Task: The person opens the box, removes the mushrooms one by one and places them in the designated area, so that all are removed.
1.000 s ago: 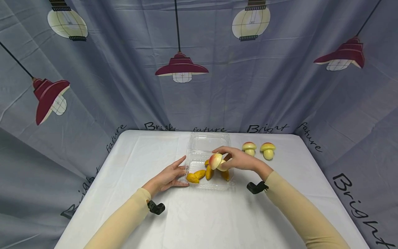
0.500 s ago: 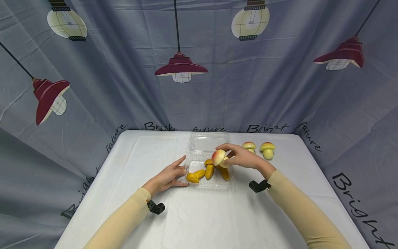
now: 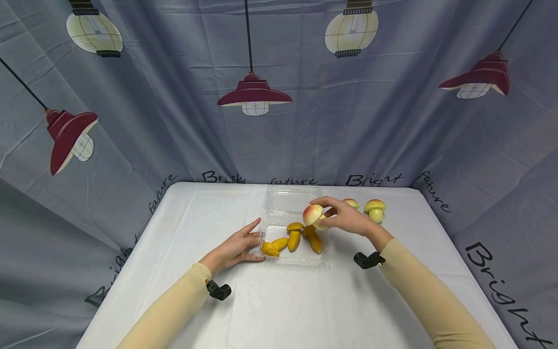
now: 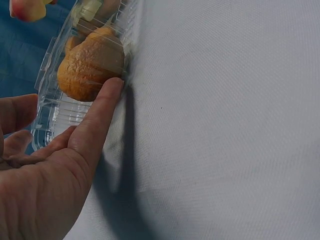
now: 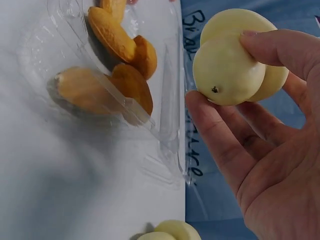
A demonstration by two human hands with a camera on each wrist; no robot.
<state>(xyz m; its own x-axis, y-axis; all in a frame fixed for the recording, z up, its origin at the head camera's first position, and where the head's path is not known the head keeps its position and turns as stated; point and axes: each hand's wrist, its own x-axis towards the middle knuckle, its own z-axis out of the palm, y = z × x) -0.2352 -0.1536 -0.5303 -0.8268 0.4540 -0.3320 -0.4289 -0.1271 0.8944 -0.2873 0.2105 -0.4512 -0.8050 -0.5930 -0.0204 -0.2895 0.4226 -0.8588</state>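
My right hand (image 3: pixel 346 216) pinches a toy mushroom (image 3: pixel 312 214) with a red and cream cap and a pale stem, held above the right side of a clear plastic clamshell box (image 3: pixel 301 261). In the right wrist view the mushroom's stem end (image 5: pixel 227 70) faces the camera, between thumb and fingers. Inside the box lie several orange-brown toy mushrooms, among them one in the middle (image 3: pixel 294 240), one at the right (image 3: pixel 314 241) and one at the left (image 3: pixel 271 248). My left hand (image 3: pixel 237 246) has its fingers spread and touches the box's left side.
The box's lid (image 3: pixel 293 198) lies folded back, away from me. Beyond my right hand, one yellow-green toy mushroom (image 3: pixel 375 211) lies in full view, and another (image 3: pixel 351 202) is partly hidden by that hand. White cloth covers the table (image 3: pixel 279 305); a grey curtain (image 3: pixel 296 140) hangs behind.
My right hand has moved right and slightly away from me with the pinched mushroom, uncovering more of the orange mushrooms in the box. My left hand stays put.
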